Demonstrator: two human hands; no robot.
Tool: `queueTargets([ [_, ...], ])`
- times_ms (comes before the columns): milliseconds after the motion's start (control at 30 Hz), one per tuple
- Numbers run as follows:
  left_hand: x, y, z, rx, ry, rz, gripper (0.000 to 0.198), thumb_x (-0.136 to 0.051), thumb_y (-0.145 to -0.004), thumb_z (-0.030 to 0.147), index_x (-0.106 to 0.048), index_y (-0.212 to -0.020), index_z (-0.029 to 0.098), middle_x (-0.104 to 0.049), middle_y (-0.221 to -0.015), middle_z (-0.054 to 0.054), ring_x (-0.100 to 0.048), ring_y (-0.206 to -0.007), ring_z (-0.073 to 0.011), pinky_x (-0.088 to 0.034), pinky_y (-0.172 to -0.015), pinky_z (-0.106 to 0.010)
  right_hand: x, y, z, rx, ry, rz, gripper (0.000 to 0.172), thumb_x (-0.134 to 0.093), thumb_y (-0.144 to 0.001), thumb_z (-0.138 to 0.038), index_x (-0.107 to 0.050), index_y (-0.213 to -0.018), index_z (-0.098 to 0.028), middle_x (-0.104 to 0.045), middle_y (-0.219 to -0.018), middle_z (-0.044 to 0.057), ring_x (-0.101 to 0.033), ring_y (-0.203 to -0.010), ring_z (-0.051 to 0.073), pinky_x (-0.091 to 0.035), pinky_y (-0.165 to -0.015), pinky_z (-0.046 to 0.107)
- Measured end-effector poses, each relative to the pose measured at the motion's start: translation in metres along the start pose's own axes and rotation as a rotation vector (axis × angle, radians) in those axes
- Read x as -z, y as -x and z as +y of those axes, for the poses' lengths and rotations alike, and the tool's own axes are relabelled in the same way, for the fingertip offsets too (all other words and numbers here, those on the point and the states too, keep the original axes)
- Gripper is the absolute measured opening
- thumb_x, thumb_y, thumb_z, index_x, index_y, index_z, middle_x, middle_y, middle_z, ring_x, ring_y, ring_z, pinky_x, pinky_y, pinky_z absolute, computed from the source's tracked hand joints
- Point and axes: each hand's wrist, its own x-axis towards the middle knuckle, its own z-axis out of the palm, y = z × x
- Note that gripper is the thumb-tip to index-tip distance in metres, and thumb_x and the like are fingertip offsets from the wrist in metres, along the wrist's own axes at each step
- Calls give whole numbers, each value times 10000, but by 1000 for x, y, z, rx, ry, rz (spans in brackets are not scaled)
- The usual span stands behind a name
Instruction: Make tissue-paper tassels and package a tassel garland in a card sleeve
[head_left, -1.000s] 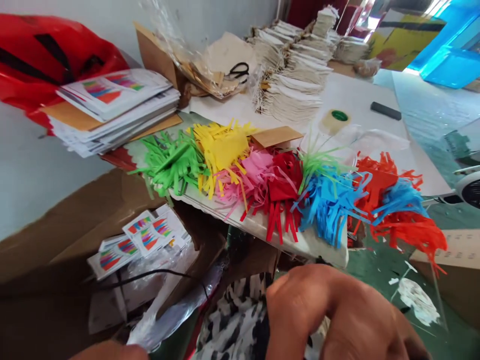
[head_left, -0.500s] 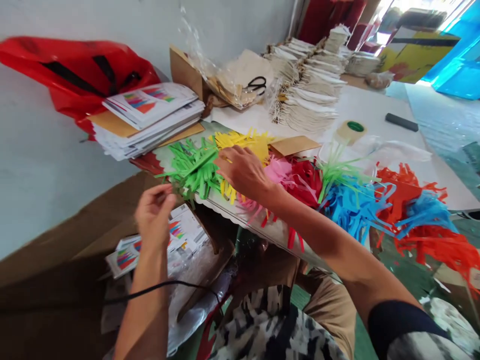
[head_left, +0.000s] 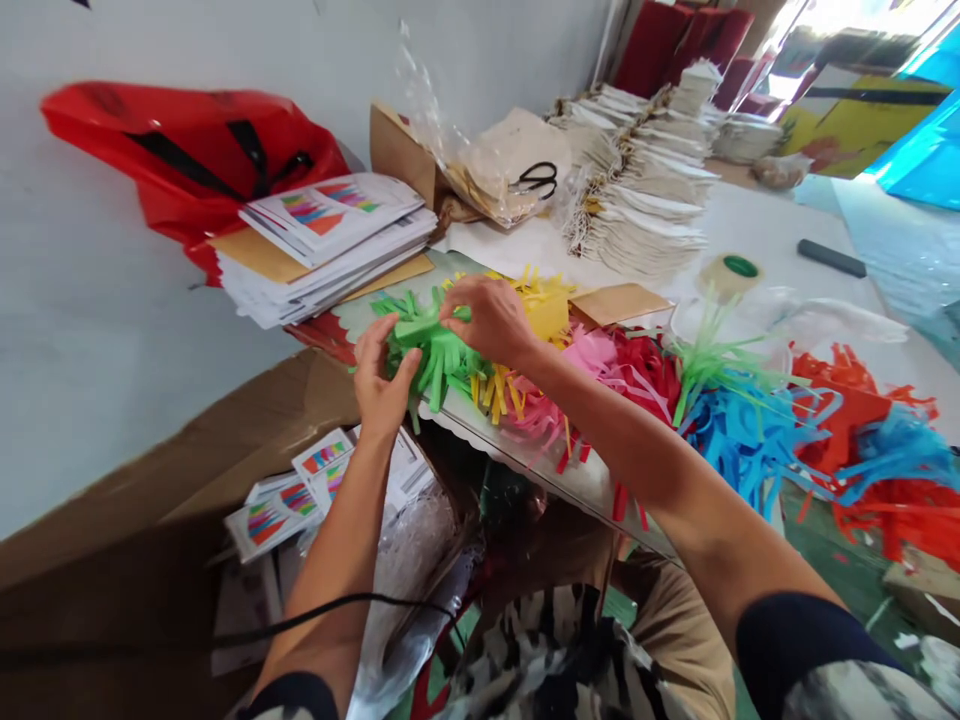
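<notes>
Green paper fringe (head_left: 439,350) lies in a bunch at the left end of the table, near its edge. My right hand (head_left: 491,318) pinches a strip of it at the top, with fingers bent. At the bunch's left side is my left hand (head_left: 384,378), thumb and fingers apart; its fingertips are by the green strips. Just right of the green lie yellow fringe (head_left: 551,312), pink fringe (head_left: 589,352) and dark red fringe (head_left: 649,370), partly behind my right forearm.
Printed cards (head_left: 337,210) are stacked by a red bag (head_left: 202,150). An open carton below holds more cards (head_left: 281,515). Blue fringe (head_left: 739,435) and orange-red fringe (head_left: 840,400) overhang the right edge. Behind stand tape (head_left: 731,272), scissors (head_left: 536,180) and bundled pale stacks (head_left: 637,215).
My left hand has come up from over the carton to the green fringe. My right hand has gone from above the yellow and green to pinching the green.
</notes>
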Motion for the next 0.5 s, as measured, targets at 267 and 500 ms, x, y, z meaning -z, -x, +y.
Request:
queueTargets([
  [267,-3,-2,7,-64,13,225,283,-650,-971,433,-724,-1117,203,-715,-1172,-85,-648,-1212,-235,-492,-1123,-417,-7,-6,-3,-94,-324,168,95,-720,-871,-150,-770,-859,-230,-803,-1004,9,-729,-1009,193,-531,-983,328],
  [500,1,-15,-10,-78,-94,187,210,-703,-921,414,-728,-969,211,-745,-1048,-59,-659,-1113,-245,-470,-1095,-451,19,-21,-10,-82,-436,289,73,-640,-960,-150,-705,-948,-183,-779,-1010,1,-714,-984,140,-541,-936,275],
])
